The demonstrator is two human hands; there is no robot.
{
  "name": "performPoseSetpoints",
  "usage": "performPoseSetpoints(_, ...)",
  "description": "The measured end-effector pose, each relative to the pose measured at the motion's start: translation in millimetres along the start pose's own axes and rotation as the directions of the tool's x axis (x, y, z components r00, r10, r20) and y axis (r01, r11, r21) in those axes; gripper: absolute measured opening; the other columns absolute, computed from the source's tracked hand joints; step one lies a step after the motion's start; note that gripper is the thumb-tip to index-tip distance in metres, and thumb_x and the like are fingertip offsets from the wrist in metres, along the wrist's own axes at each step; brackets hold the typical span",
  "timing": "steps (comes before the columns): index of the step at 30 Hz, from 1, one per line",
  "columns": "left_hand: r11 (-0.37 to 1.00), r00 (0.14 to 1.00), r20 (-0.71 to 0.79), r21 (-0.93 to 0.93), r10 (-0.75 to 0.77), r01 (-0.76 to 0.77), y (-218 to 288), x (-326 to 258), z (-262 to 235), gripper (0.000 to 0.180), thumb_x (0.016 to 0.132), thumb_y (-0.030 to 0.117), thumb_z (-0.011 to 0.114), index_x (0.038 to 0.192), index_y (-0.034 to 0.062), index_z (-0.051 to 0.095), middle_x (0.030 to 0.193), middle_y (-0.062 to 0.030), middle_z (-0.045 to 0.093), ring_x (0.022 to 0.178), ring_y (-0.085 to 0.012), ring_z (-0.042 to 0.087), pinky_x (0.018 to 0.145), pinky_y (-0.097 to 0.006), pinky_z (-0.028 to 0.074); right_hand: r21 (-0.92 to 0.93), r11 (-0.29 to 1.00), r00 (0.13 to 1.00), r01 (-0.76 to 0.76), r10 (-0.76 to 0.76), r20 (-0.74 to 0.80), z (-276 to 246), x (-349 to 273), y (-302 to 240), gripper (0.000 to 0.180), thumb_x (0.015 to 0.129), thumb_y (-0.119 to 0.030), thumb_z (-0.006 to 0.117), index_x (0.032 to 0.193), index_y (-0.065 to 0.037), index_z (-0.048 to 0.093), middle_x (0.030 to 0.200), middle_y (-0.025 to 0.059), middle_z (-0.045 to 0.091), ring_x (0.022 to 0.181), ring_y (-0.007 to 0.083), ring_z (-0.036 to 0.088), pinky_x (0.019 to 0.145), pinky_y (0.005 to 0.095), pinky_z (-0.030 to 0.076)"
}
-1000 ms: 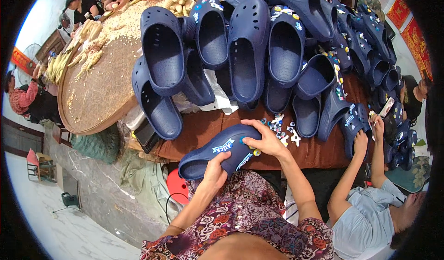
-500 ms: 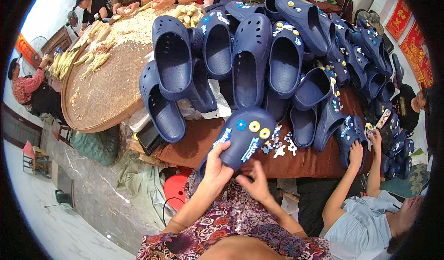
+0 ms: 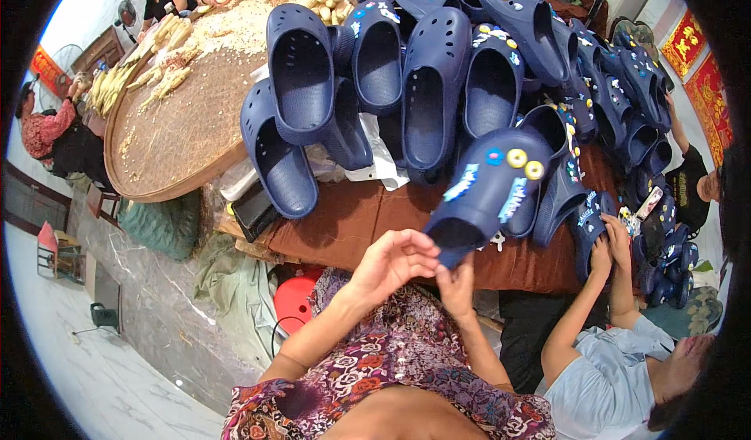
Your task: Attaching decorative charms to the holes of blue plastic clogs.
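Observation:
A navy clog (image 3: 483, 176) is held out over the table, toe pointing away and to the right. On its upper sit a small blue flower charm, two yellow-and-white ring charms and two pale blue lettered charms. My right hand (image 3: 460, 287) grips it at the heel, thumb on top. Beside the heel, my left hand (image 3: 391, 266) has its fingers loosely apart, their tips close to the clog; whether they touch it I cannot tell. A few loose white charms (image 3: 498, 241) show on the brown cloth, partly hidden by the clog.
Navy clogs (image 3: 434, 88) are heaped across the brown-covered table (image 3: 344, 225). On the left stands a wide woven tray (image 3: 176, 139) with corn kernels and cobs. A co-worker's hands (image 3: 606, 252) hold another clog at the right. A red stool (image 3: 291, 303) is below the table edge.
The clog has moved right and away from me, over the loose charms. My left hand has let go of its side, and my right hand now holds the heel.

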State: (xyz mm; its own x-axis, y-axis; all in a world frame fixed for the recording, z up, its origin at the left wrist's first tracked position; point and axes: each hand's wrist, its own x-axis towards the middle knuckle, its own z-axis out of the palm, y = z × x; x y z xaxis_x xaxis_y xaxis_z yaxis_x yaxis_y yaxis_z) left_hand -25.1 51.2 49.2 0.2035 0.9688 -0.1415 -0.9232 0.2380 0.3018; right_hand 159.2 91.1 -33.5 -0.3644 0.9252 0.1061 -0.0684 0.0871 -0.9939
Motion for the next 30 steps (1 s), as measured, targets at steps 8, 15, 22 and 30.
performPoseSetpoints(8, 0.820, 0.845, -0.352, 0.549, 0.403, -0.162, 27.6, 81.3, -57.2, 0.054, 0.093, 0.034, 0.062, 0.129, -0.0003, 0.042, 0.118, -0.0152, 0.052, 0.094, -0.0210, 0.061, 0.077, -0.034, 0.054, -0.141, 0.989, 0.990, 0.052, -0.069, -0.119, -59.9, 1.1, -5.0, 0.068, 0.088, -0.009, 0.058, 0.143, 0.006, 0.021, 0.133, 0.0167, 0.043, 0.118, 0.0247, 0.048, 0.104, 0.0364, 0.037)
performPoseSetpoints(15, 0.834, 0.873, -0.319, 0.528, 0.369, -0.160, 39.1, 126.5, -48.5, 0.050, 0.089, 0.036, 0.068, 0.116, 0.0006, 0.045, 0.106, -0.0115, 0.049, 0.099, -0.0298, 0.063, 0.084, -0.042, 0.054, -0.230, 0.963, 0.982, 0.139, -0.164, -0.097, -69.6, 29.7, -36.8, 0.059, 0.088, -0.015, 0.058, 0.137, 0.006, 0.031, 0.127, 0.0139, 0.047, 0.114, 0.0212, 0.048, 0.101, 0.0337, 0.036)
performPoseSetpoints(22, 0.859, 0.904, -0.265, 0.479, 0.335, -0.178, 42.1, 117.1, -47.2, 0.036, 0.090, 0.021, 0.060, 0.119, 0.0043, 0.046, 0.105, -0.0081, 0.053, 0.093, -0.0296, 0.064, 0.082, -0.043, 0.056, -0.215, 0.966, 0.973, 0.144, -0.178, -0.146, -74.3, 57.3, -39.7, 0.066, 0.091, -0.017, 0.058, 0.140, 0.012, 0.024, 0.134, 0.0183, 0.044, 0.122, 0.0222, 0.044, 0.104, 0.0322, 0.033)
performPoseSetpoints(30, 0.869, 0.891, -0.376, 0.494, 0.256, -0.041, 5.4, -16.9, -51.8, 0.041, 0.088, 0.013, 0.052, 0.127, 0.0046, 0.044, 0.114, -0.0104, 0.057, 0.092, -0.0220, 0.062, 0.075, -0.038, 0.057, -0.385, 0.885, 0.942, 0.260, -0.321, -0.102, -68.4, 100.8, -64.3, 0.046, 0.091, -0.020, 0.054, 0.126, 0.006, 0.040, 0.105, 0.0155, 0.057, 0.094, 0.0202, 0.053, 0.085, 0.0352, 0.043)
